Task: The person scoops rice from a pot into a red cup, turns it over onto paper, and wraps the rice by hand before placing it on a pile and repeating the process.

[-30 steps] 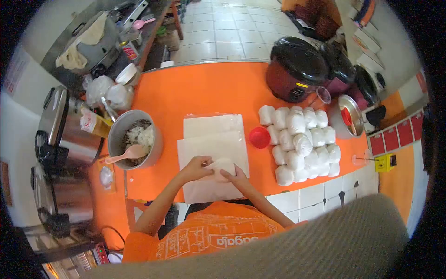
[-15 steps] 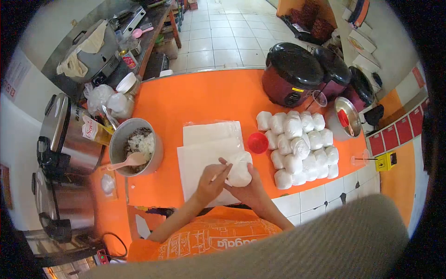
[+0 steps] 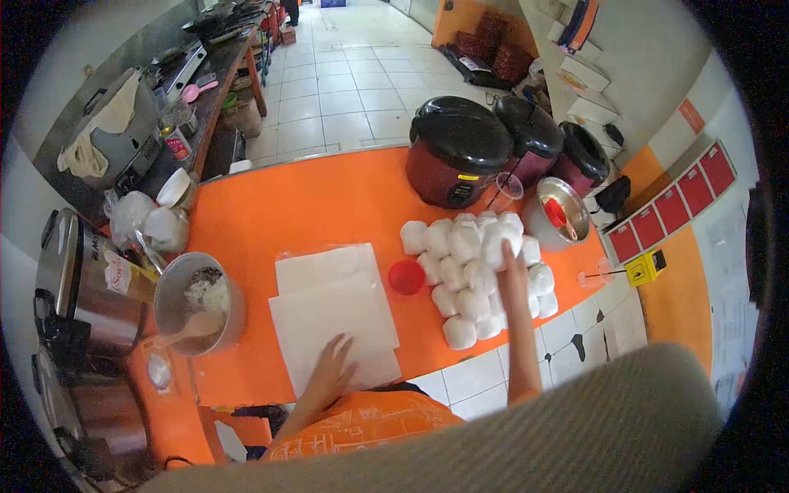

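Note:
My right hand (image 3: 513, 264) reaches over a stacked group of white paper-wrapped bundles (image 3: 460, 333). Its fingers are around one white wrapped bundle (image 3: 496, 244) on top of the others, partly hiding it. On the near part of the white paper sheets (image 3: 329, 304), my left hand (image 3: 332, 370) rests with its fingers apart, holding nothing. A small red cup (image 3: 406, 278) stands between the sheets and the bundles.
At left, a metal pot (image 3: 238, 316) contains white rice, dark bits and a pink paddle (image 3: 197, 326). Black-lidded cookers (image 3: 464, 135) line the far right, near a steel bowl (image 3: 538, 226) with a red scoop. The orange table (image 3: 304, 201) has its far edge ahead.
The wrapped bundle that both hands held over the sheets is now among the stacked bundles with my right hand. My left hand has let go and lies on the paper. The view has shifted right.

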